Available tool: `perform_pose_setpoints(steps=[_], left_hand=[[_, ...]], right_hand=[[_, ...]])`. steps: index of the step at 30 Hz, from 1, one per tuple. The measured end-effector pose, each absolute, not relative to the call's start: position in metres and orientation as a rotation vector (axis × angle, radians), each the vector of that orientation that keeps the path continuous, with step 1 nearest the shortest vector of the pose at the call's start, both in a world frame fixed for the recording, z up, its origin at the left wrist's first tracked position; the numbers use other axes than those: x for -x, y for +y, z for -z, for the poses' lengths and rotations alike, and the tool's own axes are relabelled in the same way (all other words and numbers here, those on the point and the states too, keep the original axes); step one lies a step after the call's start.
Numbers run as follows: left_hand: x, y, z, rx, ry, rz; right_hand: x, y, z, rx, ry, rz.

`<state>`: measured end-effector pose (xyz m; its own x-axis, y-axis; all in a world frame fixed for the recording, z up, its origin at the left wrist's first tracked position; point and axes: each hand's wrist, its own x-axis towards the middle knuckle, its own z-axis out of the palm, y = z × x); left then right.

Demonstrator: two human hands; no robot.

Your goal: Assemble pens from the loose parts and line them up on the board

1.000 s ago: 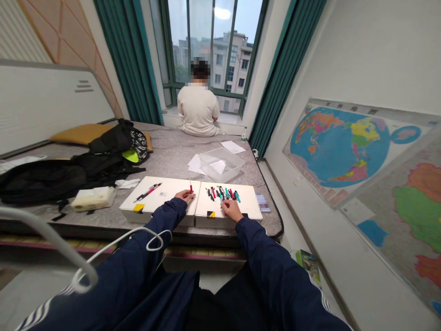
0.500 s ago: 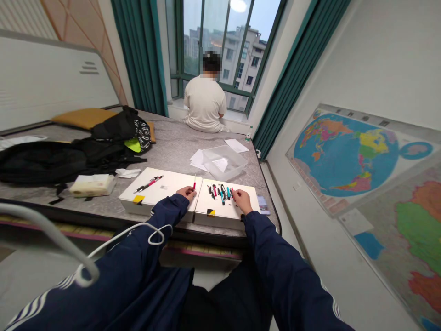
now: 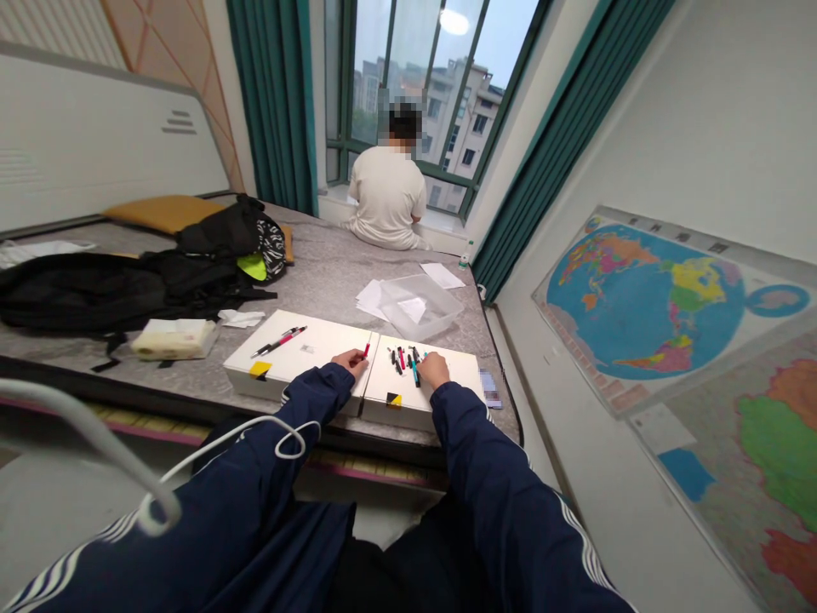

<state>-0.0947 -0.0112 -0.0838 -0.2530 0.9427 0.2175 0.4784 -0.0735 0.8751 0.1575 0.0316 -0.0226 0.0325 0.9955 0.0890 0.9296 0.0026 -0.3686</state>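
My left hand (image 3: 350,363) is closed in a pinch round a red pen part (image 3: 366,350), which points up and to the right above the left white box (image 3: 325,336). My right hand (image 3: 435,370) reaches down at the right side of several loose pen parts (image 3: 399,361), black, red and teal, lying on the right white box (image 3: 381,390). Its fingers are drawn together and partly hidden, so what they hold cannot be made out. Close to them lies a teal and black pen part (image 3: 416,373). On the left box rest whole-looking pens (image 3: 281,340), black and red.
Behind the boxes are a clear plastic bin (image 3: 440,317) and paper sheets (image 3: 368,298). A tissue pack (image 3: 174,339) and black backpack (image 3: 82,289) lie left. A person (image 3: 388,196) sits by the window. A white cable (image 3: 255,420) crosses my left sleeve.
My right hand has moved left, further over the loose pen parts. The red part in my left hand now leans right, and the thin tip above it no longer shows. The view has shifted slightly.
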Motion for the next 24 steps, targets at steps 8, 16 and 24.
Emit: perform_pose_setpoints(steps=[8, 16, 24], left_hand=[[0.091, -0.021, 0.068, -1.573, 1.752, -1.269], [0.089, -0.022, 0.067, -1.578, 1.720, -1.277], [0.089, -0.019, 0.076, -1.613, 1.656, -1.302]], right_hand=[[-0.161, 0.029, 0.024, 2.004, -1.908, -0.323], [-0.156, 0.030, 0.008, 1.419, -1.800, -0.499], [-0.108, -0.002, 0.007, 1.039, -1.275, -1.237]])
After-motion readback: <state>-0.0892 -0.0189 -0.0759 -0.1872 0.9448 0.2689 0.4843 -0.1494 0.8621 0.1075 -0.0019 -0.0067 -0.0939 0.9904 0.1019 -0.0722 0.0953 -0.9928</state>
